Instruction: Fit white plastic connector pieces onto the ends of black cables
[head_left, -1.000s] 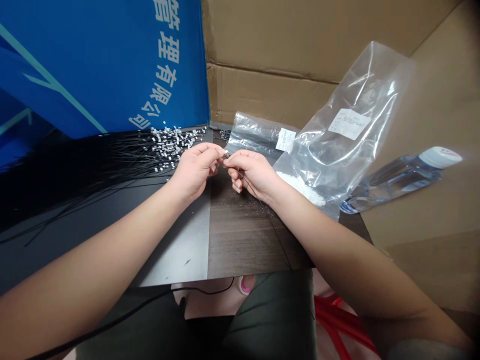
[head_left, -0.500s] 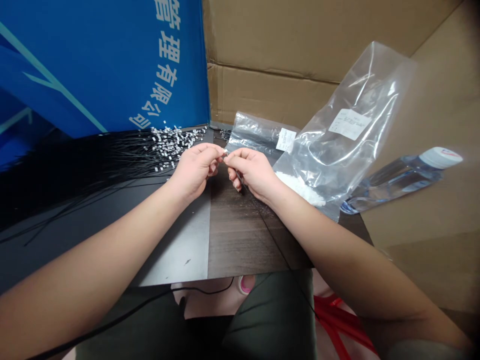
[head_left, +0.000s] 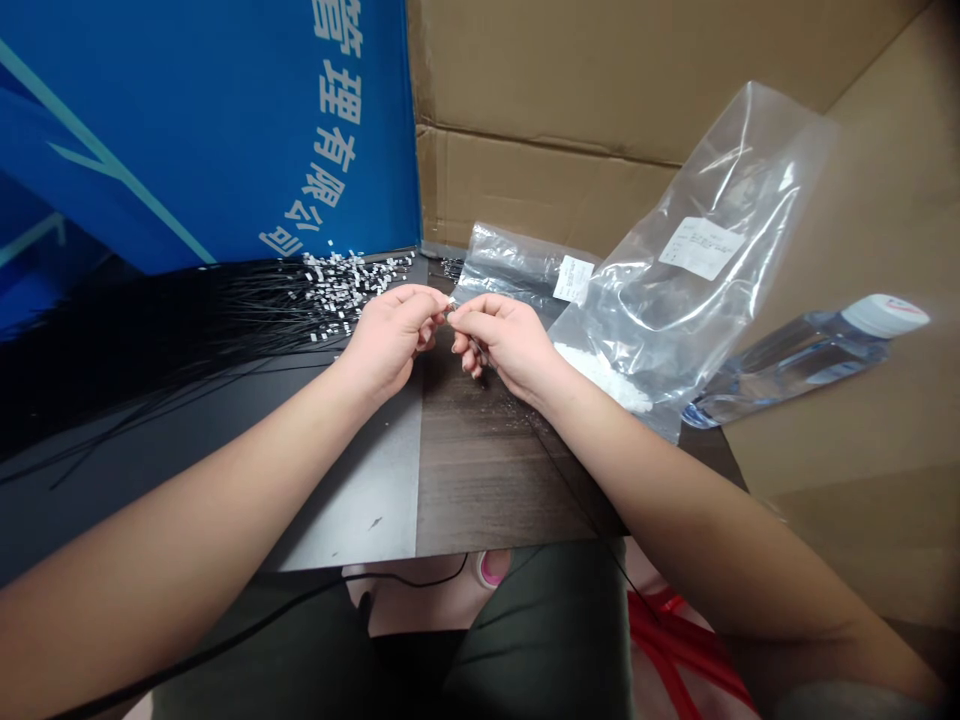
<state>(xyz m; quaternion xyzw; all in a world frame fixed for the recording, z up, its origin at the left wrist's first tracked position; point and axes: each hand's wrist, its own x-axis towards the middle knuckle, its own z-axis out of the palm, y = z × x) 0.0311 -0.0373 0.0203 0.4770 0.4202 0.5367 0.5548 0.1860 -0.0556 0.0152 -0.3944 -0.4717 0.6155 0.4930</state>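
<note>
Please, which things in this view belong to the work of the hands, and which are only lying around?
Part of the work:
left hand and right hand, pinching a thin black wire at its small white end
heap of matching wires

Just lying about:
large clear plastic bag
smaller clear plastic bag
water bottle
cardboard box
blue printed board

Right of the grip (head_left: pixel 448 312), a large plastic bag (head_left: pixel 750 170) with a white label leans tilted; a smaller bag (head_left: pixel 510 270) lies just beyond the grip, and a water bottle (head_left: pixel 795 365) lies farther right. Cardboard (head_left: pixel 540 130) and a blue printed board (head_left: pixel 210 130) rise behind the tabletop (head_left: pixel 487 480); red tubing (head_left: pixel 675 650) shows below it.
</note>
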